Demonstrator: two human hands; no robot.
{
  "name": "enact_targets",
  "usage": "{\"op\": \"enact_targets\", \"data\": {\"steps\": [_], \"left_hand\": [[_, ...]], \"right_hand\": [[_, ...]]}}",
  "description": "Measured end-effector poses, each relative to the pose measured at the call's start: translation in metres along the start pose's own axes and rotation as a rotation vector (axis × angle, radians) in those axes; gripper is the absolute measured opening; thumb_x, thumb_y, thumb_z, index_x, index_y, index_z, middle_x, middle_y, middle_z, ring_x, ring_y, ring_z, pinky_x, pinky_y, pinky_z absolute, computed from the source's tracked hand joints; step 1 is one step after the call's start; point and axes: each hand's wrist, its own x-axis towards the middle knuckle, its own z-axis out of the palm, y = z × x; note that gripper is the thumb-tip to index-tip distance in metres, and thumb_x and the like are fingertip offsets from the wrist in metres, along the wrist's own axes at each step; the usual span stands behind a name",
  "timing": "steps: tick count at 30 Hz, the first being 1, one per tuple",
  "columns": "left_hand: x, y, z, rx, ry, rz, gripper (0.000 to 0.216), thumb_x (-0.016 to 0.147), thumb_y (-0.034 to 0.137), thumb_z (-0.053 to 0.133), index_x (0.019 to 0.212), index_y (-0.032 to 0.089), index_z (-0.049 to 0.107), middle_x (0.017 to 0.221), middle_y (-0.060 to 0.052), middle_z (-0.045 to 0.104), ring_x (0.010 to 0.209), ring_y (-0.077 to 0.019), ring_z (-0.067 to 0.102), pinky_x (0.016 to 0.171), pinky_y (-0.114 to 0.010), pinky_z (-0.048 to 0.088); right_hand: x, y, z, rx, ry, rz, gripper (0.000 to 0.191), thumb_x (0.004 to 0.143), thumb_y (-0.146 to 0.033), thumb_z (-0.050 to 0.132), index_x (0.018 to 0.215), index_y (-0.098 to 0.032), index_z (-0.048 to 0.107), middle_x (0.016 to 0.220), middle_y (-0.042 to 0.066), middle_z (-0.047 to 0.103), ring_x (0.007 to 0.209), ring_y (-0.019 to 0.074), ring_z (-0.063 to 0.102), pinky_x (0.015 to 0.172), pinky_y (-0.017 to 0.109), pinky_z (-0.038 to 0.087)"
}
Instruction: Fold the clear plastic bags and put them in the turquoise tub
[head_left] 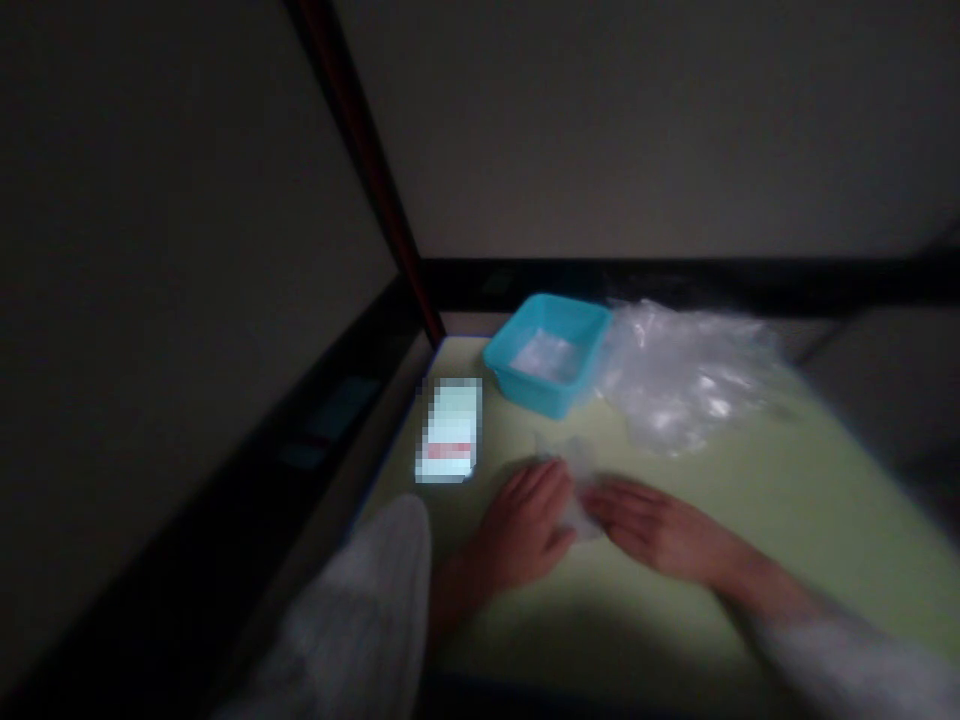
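In the dim head view, a small piece of thin clear plastic (583, 518), perhaps a bag, lies on the pale yellow-green tabletop (750, 520). My left hand (527, 522) rests at its left edge, palm down, with fingers slightly bent and the thumb apart. From the right, my right hand (660, 527) lies nearly flat, its outstretched fingertips touching the plastic. Blur hides what the fingertips press on. Just beyond the hands is a turquoise plastic basket (536, 392) with whitish, see-through material (550, 355) inside.
A crumpled heap of clear plastic bags (690, 375) lies right of the basket. A lit phone (450, 430), its screen pixelated, lies at the left. Grey walls (637, 130) with a dark band (675, 282) meet behind the table, beside a dark red post (367, 150).
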Motion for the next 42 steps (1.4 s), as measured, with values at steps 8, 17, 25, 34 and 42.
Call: {"op": "enact_targets", "data": {"steps": [8, 17, 25, 34, 42], "left_hand": [[-0.001, -0.005, -0.003, -0.064, -0.018, 0.107, 0.052, 0.08, 0.053, 0.053, 0.116, 0.015, 0.055, 0.122, -0.012, 0.06, 0.113, -0.0269, 0.054, 0.097, -0.041, 0.041], [-0.003, -0.006, 0.011, 0.042, 0.032, 0.115, 0.033, 0.089, 0.016, 0.044, 0.12, 0.015, 0.054, 0.124, -0.008, 0.061, 0.116, -0.0194, 0.056, 0.098, -0.034, 0.044], [-0.002, -0.007, 0.015, -0.008, 0.113, 0.112, 0.031, 0.091, 0.011, 0.037, 0.113, 0.014, 0.06, 0.116, -0.008, 0.066, 0.109, -0.017, 0.061, 0.095, -0.033, 0.05], [-0.001, -0.008, 0.011, -0.296, 0.187, 0.021, 0.024, 0.089, 0.013, 0.045, 0.097, 0.017, 0.067, 0.098, -0.007, 0.069, 0.091, -0.0165, 0.063, 0.082, -0.03, 0.052], [0.018, -0.013, 0.014, -0.671, 0.157, -0.413, 0.019, 0.077, 0.011, 0.053, 0.062, 0.014, 0.063, 0.065, -0.001, 0.062, 0.066, -0.0134, 0.055, 0.063, -0.024, 0.043]], "right_hand": [[0.0, 0.002, 0.0, 0.172, -0.012, 0.181, 0.023, 0.092, -0.015, 0.039, 0.102, -0.014, 0.06, 0.094, 0.013, 0.07, 0.088, 0.0218, 0.066, 0.08, 0.04, 0.055], [-0.005, 0.004, -0.004, 0.48, -0.003, 0.414, 0.019, 0.095, -0.026, 0.042, 0.109, -0.02, 0.053, 0.092, 0.008, 0.067, 0.083, 0.0181, 0.064, 0.071, 0.032, 0.052], [-0.002, 0.013, 0.008, 0.322, 0.019, 0.157, 0.022, 0.094, -0.025, 0.042, 0.109, -0.016, 0.056, 0.101, 0.012, 0.068, 0.093, 0.0215, 0.064, 0.084, 0.04, 0.05], [0.001, 0.011, 0.005, 0.377, 0.048, 0.339, 0.02, 0.095, -0.029, 0.042, 0.097, -0.021, 0.06, 0.086, 0.007, 0.069, 0.078, 0.0174, 0.066, 0.072, 0.029, 0.051], [0.018, 0.011, 0.004, 0.674, 0.167, 0.772, 0.022, 0.089, -0.035, 0.047, 0.074, -0.02, 0.051, 0.058, -0.002, 0.055, 0.051, 0.0129, 0.052, 0.045, 0.023, 0.038]]}}
